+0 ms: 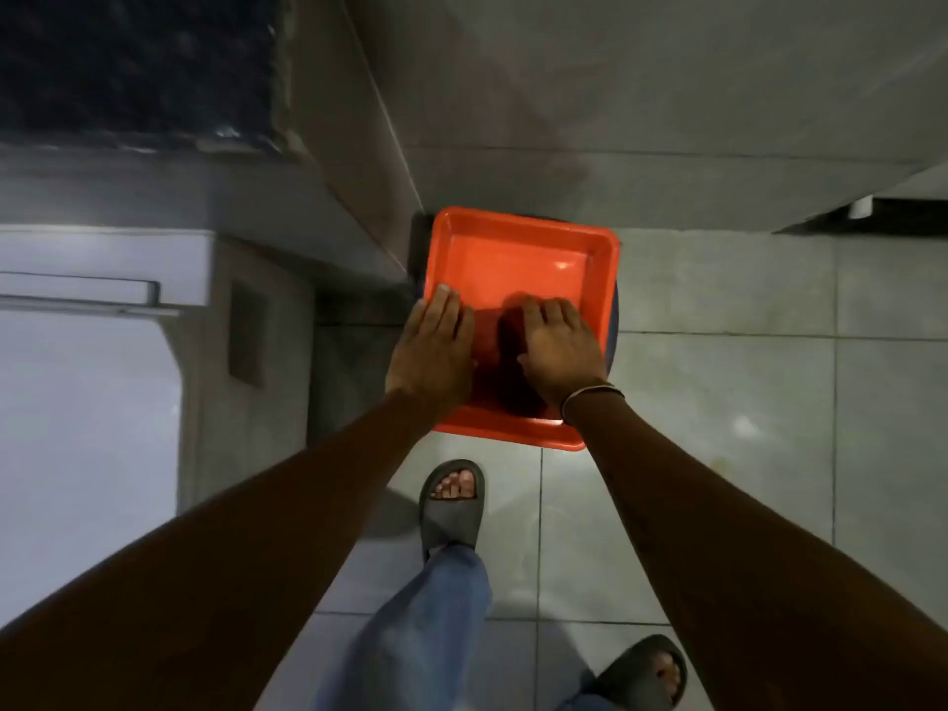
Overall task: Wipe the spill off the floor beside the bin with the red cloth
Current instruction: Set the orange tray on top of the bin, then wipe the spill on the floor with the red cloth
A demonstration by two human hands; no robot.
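Both hands over the orange tray (518,248): left hand (433,346) flat and open on its rim, right hand (559,351) curls onto the red cloth (500,341) inside; grip unclear.

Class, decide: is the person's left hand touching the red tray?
Touching. The head view shows the left hand lying flat on the red tray, fingers over its left rim.

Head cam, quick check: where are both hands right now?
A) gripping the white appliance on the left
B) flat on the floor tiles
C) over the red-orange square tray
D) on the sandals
C: the left hand and right hand both lie over the red-orange square tray, with a darker red patch between them, possibly the cloth.
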